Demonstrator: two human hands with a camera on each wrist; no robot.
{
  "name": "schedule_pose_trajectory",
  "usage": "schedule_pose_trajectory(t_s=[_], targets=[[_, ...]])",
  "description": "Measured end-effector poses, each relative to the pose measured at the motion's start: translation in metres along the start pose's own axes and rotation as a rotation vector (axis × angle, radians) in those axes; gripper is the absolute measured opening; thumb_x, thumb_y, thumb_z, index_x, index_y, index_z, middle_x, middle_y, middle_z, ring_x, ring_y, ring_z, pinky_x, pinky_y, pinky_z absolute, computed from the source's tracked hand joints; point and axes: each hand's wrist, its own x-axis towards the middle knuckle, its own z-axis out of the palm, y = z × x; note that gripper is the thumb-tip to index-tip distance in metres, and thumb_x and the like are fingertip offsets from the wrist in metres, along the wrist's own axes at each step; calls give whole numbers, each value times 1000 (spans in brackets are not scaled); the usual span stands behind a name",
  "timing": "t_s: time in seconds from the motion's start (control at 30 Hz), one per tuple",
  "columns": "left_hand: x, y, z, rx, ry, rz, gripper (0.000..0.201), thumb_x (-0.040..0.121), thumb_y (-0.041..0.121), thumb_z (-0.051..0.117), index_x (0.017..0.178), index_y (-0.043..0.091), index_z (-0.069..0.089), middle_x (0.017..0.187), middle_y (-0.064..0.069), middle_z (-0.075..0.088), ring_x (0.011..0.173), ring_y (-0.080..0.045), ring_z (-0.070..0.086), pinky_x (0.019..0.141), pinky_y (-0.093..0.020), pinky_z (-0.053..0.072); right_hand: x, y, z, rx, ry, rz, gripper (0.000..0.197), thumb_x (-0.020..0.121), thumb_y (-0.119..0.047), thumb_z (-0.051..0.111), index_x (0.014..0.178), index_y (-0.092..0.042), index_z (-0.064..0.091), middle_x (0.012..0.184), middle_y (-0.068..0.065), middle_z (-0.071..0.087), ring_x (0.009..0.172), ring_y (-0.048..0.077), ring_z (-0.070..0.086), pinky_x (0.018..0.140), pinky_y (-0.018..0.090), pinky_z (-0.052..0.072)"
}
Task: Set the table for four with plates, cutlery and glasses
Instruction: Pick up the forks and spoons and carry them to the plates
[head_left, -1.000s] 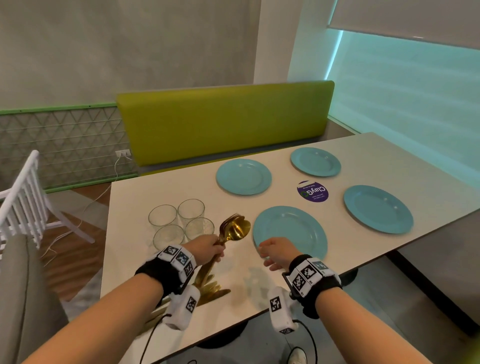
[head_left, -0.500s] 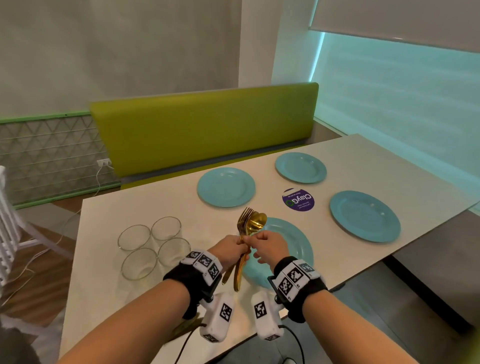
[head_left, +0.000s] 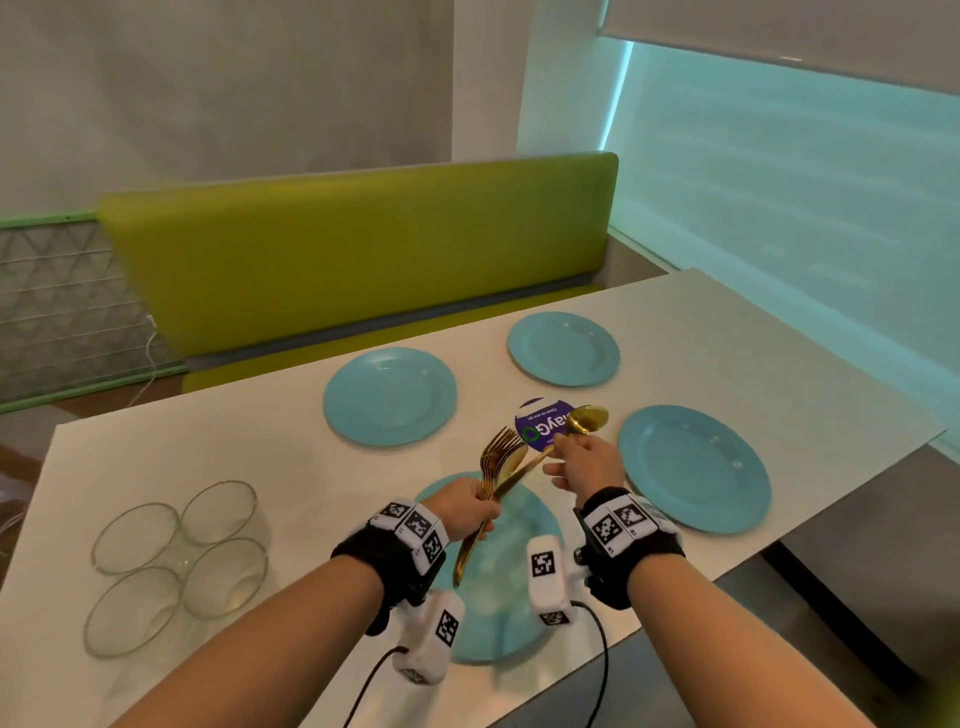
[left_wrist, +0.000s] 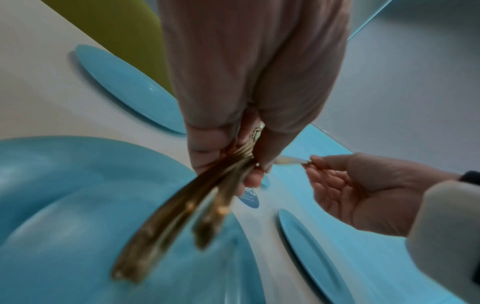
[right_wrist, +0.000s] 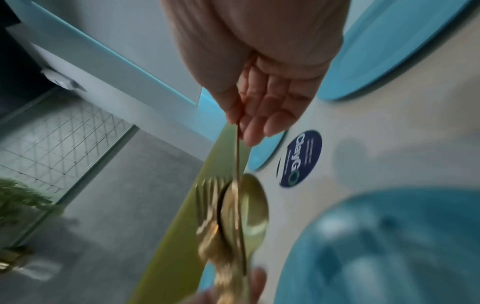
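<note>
My left hand (head_left: 480, 506) grips a bundle of gold forks and spoons (head_left: 501, 457), held upright over the near blue plate (head_left: 498, 577). My right hand (head_left: 563, 448) pinches the handle of one gold spoon (head_left: 587, 418), whose bowl points right and whose handle end still touches the bundle. In the left wrist view the bundle's handles (left_wrist: 168, 216) stick out below my left hand (left_wrist: 233, 162). The spoon's thin handle (right_wrist: 237, 156) shows in the right wrist view. Three more blue plates (head_left: 389, 397) (head_left: 563, 349) (head_left: 693, 467) lie on the white table (head_left: 208, 447). Several glasses (head_left: 176, 561) stand grouped at the left.
A round purple sticker (head_left: 540, 421) lies on the table between the plates. A green bench (head_left: 353, 260) runs along the far side. The table's near edge (head_left: 727, 566) slants past my right wrist, with dark floor beyond it.
Both hands moved right, over the near plate. My right hand took hold of one spoon and drew it out of the bundle to the right.
</note>
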Motion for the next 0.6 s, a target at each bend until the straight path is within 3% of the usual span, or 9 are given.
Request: schedule_pose_trajectory(t_s=[0.07,0.13,0.2,0.27,0.37,0.43,0.6], targets=[[12,5,1,5,10,-20,26,93,2,47,71,14,50,66,-3,49,60,-12,48,60,-21,45,24,-5,-18,-139,60,-30,22,88,-13,59,67,-14,58,67,7,63,50,17,56,52,26,52],[24,10,1,-17,36,-41,25,93,0,47,72,13,51,66,-5,49,59,-13,48,60,-23,44,45,-1,-33,-432,51,-90,27,84,-16,60,58,-19,57,74,10,69,61,25,63,69,36,58],[35,15,1,-48,82,-60,24,93,0,47,73,12,53,66,-6,50,59,-15,48,60,-23,45,59,9,-42,-712,-28,-104,27,82,-18,60,56,-21,53,75,6,66,74,25,63,80,33,54],[44,20,3,-106,123,-70,23,93,-1,47,75,11,53,66,-6,49,58,-15,47,60,-23,45,67,25,-44,-873,-126,-103,25,81,-17,59,57,-21,51,76,4,61,77,22,58,80,31,50],[53,28,7,-224,167,-71,22,94,-3,45,76,8,53,66,-8,48,57,-15,46,57,-23,44,71,44,-44,-1022,-222,-102,12,82,-17,57,81,-11,67,95,10,70,93,27,64,83,33,52],[56,32,9,-297,195,-80,21,94,-4,45,77,8,52,67,-8,47,58,-16,46,57,-23,44,73,54,-41,-1102,-257,-111,23,84,-17,55,99,-8,69,104,11,69,99,28,64,84,33,53],[56,34,9,-389,214,-109,20,94,-4,45,79,8,52,69,-8,47,60,-16,46,60,-24,44,72,67,-31,-1172,-268,-125,27,87,-17,50,108,-13,66,111,9,67,104,28,63,87,33,52]])
